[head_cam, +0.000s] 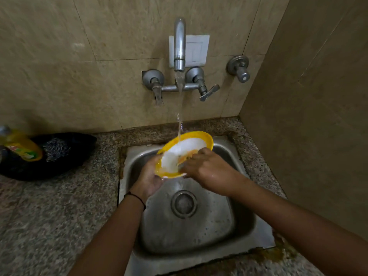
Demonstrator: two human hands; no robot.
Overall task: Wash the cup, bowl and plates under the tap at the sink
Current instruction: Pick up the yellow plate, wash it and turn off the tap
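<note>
A yellow-rimmed dish with a white inside [185,148] is held tilted over the steel sink [245,222], under the running stream from the tap [179,44]. My left hand [151,176] grips its lower left rim from beneath. My right hand [203,168] rests on the dish's lower right, fingers curled against the inside surface. Water falls onto the upper part of the dish. No cup or other plates are in sight.
A yellow dish-soap bottle [22,146] and a steel scrubber [56,149] lie on a dark cloth [79,148] on the granite counter at left. Two tap levers [209,92] and a separate wall valve [240,68] sit above. A tiled wall closes the right side.
</note>
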